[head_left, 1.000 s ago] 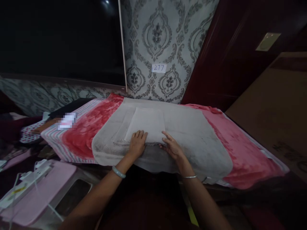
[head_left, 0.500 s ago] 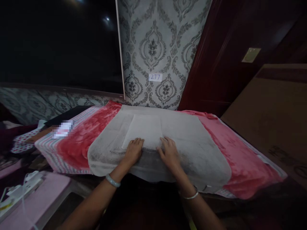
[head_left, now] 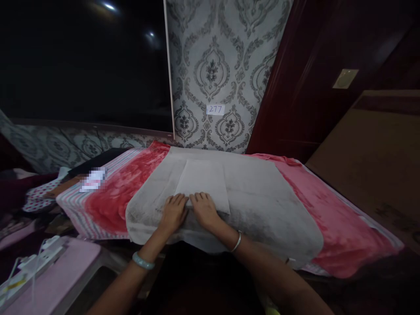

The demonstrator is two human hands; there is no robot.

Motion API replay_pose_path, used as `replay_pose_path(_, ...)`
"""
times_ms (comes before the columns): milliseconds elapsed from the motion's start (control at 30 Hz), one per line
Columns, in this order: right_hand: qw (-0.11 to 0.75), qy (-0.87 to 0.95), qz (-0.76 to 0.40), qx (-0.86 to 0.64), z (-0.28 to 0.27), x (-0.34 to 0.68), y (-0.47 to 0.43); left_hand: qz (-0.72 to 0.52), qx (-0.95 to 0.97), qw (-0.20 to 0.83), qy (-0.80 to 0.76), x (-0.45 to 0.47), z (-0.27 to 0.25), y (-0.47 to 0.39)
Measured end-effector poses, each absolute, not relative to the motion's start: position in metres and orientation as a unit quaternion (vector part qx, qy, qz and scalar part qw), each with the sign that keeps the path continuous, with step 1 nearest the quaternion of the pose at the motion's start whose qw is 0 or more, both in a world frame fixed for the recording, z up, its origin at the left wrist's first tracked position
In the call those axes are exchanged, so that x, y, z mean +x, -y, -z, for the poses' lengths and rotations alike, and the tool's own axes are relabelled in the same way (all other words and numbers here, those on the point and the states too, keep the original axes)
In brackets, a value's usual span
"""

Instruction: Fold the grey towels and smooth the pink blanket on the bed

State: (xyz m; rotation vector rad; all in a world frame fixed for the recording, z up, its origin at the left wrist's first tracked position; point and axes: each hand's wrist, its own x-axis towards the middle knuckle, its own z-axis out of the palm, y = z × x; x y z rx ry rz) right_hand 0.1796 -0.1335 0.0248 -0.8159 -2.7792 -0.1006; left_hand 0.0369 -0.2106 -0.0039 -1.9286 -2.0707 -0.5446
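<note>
A white rectangular sheet [head_left: 206, 177], its material hard to tell, lies flat on a grey, smudged mat [head_left: 262, 192]. My left hand [head_left: 173, 212] is at the sheet's near left corner, bent fingers on top and closed on the edge. Right beside it, my right hand [head_left: 204, 210] has its fingers curled over the middle of the same near edge. Both thumbs are mostly hidden. The sheet's near right corner shows uncovered to the right of my right hand.
Beneath the mat lies a red and pink blanket [head_left: 328, 205] with striped borders. A large cardboard box [head_left: 370, 153] stands at right. Behind are a dark television [head_left: 85, 65] and patterned wallpaper [head_left: 226, 39]. A power strip [head_left: 33, 267] rests on a pink stool [head_left: 75, 258] at lower left.
My right hand has moved left along the near edge, close to my left hand, uncovering the sheet's right corner. My left hand has shifted slightly over the left corner. The view has turned slightly.
</note>
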Motion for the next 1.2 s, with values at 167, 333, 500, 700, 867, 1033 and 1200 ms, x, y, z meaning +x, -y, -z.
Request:
replay_pose_path(167, 0.087, 0.96, 0.04, -0.264, -0.033, 0.171, 0.128, 0.291, -0.66, 0.187, 0.667, 0.026, 0.006, 0.229)
replay_pose_path(333, 0.074, 0.965, 0.023, -0.25, -0.074, 0.173, 0.11, 0.456, -0.555, 0.242, 0.653, 0.013, 0.013, 0.253)
replay_pose_path(500, 0.136, 0.954, -0.028, -0.265, -0.129, 0.2, 0.095, 0.39, -0.537, 0.166, 0.73, -0.013, 0.021, 0.255)
replay_pose_path(700, 0.231, 0.943, -0.176, -0.164, -0.148, 0.281, 0.096, 0.23, -0.526, 0.091, 0.814, -0.036, 0.016, 0.221)
replay_pose_path(867, 0.262, 0.921, -0.237, -0.163, -0.141, 0.345, 0.106, 0.258, -0.652, 0.018, 0.712, -0.04, 0.009, 0.193)
replay_pose_path(1033, 0.27, 0.917, -0.236, -0.172, -0.135, 0.377, 0.112, 0.267, -0.76, -0.019, 0.593, -0.037, 0.005, 0.178)
replay_pose_path(1200, 0.282, 0.906, -0.245, -0.2, -0.143, 0.384, 0.112, 0.296, -0.768, -0.079, 0.562, -0.03, -0.005, 0.171)
